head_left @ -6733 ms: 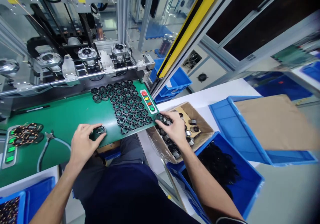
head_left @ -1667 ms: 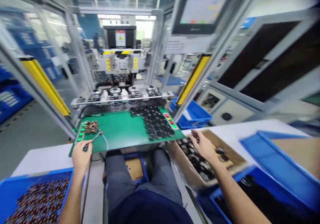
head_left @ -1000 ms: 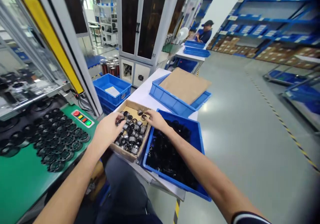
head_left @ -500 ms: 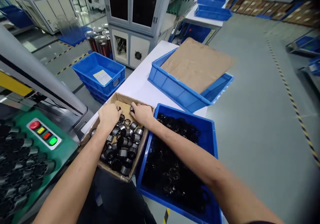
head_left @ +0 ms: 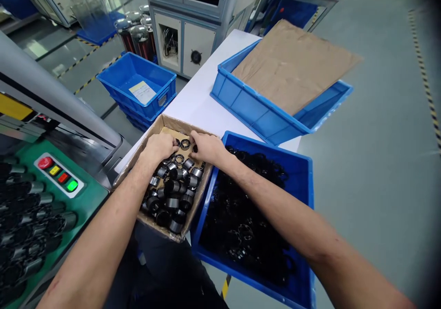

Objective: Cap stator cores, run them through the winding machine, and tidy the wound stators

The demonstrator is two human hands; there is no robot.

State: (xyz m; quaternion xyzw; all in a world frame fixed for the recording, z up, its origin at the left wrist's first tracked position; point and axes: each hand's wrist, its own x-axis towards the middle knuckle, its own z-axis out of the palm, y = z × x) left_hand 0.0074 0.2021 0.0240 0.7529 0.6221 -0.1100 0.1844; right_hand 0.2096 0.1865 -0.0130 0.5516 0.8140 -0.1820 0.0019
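Both hands are inside a cardboard box (head_left: pixel 129 171) at the near end of the white table. My left hand (head_left: pixel 161 146) is closed over a black ring-shaped part, whose edge (head_left: pixel 178 142) shows at the fingertips. My right hand (head_left: pixel 208 148) has its fingers curled round a dark cylindrical part (head_left: pixel 195 148), mostly hidden beneath them. Between the hands, a black ring-ended part (head_left: pixel 185 144) stands on the box's cardboard bottom. Several short black-and-silver cylinders (head_left: pixel 172 203) lie jumbled in the box's near half.
A blue bin (head_left: pixel 303 194) full of dark parts is right of the box. Behind it, a tilted blue crate (head_left: pixel 248 102) carries a brown cardboard sheet (head_left: pixel 292 65). At left are stacked blue crates (head_left: pixel 134 70), a metal post (head_left: pixel 69 98) and a green button panel (head_left: pixel 89 194).
The view has tipped down and shifted left. Upright ring-ended parts now show between my hands at the box's far end. Both hands stay low in the box.
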